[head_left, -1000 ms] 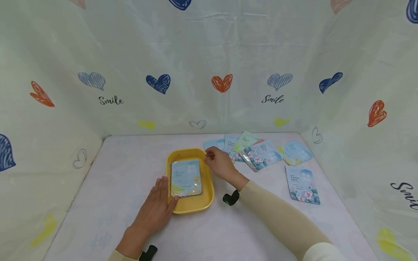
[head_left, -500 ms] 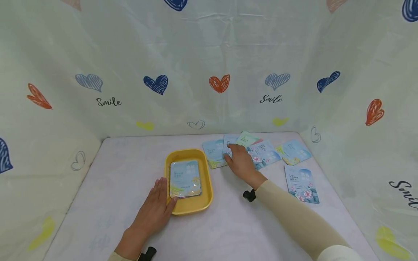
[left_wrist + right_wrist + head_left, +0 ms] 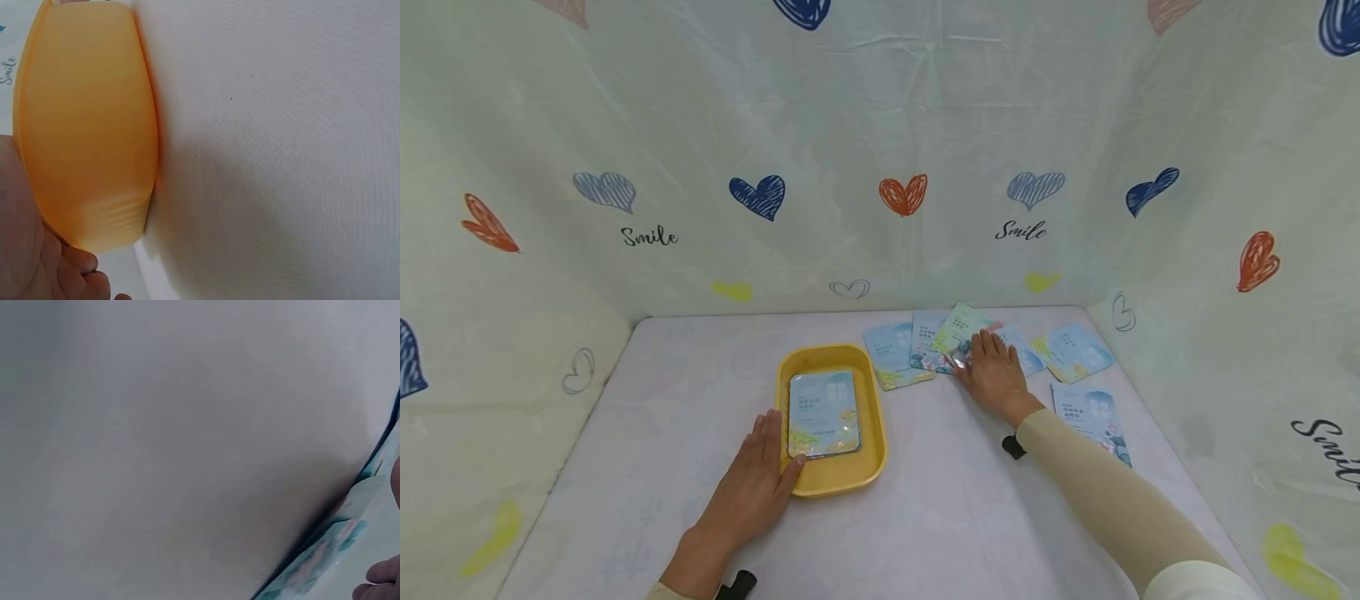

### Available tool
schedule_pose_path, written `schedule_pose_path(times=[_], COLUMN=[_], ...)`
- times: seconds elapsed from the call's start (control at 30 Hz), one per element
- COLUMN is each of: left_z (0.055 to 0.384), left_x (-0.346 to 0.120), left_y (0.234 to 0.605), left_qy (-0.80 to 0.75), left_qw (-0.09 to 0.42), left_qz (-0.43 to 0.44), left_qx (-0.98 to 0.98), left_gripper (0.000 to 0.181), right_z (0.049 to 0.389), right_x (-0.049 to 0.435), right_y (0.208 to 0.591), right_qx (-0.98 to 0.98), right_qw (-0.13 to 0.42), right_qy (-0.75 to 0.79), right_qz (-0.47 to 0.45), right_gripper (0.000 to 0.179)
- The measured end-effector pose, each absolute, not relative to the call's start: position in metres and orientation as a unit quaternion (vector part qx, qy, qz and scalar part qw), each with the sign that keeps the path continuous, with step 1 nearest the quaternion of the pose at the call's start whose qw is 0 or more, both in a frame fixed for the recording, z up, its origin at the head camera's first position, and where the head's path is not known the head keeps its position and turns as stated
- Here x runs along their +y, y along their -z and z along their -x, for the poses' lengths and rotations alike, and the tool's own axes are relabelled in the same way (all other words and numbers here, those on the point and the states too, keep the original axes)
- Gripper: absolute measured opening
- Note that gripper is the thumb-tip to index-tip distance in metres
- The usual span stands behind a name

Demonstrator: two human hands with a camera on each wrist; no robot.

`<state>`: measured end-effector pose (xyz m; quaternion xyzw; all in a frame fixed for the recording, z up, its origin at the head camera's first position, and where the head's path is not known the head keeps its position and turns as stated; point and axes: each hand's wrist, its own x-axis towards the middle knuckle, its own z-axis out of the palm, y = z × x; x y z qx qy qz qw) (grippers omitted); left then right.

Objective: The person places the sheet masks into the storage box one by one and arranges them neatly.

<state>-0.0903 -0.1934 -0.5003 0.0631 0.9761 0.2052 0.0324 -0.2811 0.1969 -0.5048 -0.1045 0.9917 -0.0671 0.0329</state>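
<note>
- Left hand (image 3: 748,483), fingers straight, is held against the yellow tray (image 3: 838,477) at its eight o'clock.
- A blue packet (image 3: 823,412) is contained flat in the tray.
- Right hand (image 3: 992,375), fingers spread, is laid over a flowered packet (image 3: 1021,346), tray's two o'clock.
- At three o'clock, a loose packet (image 3: 1081,404) is partly covered by the sleeve (image 3: 1112,492).
</note>
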Motion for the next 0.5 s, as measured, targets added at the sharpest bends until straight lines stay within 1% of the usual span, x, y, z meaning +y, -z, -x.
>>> schedule_pose_path(times=[0.17, 0.33, 0.5], left_z=[0.089, 0.09, 0.09], left_x=[-0.194, -0.194, -0.195], left_y=[0.501, 0.503, 0.503], left_qy=[-0.21, -0.205, -0.203], left_qw=[0.032, 0.037, 0.035], left_qz=[-0.063, -0.059, -0.059], left_qx=[0.975, 0.976, 0.977], left_gripper=[0.082, 0.082, 0.083], right_z=[0.281, 0.275, 0.268], right_x=[0.205, 0.205, 0.204], right_y=[0.512, 0.516, 0.514], right_qx=[0.99, 0.982, 0.978], right_qw=[0.074, 0.11, 0.115], right_qy=[0.07, 0.064, 0.032], right_qz=[0.098, 0.138, 0.171], right_gripper=[0.09, 0.091, 0.09])
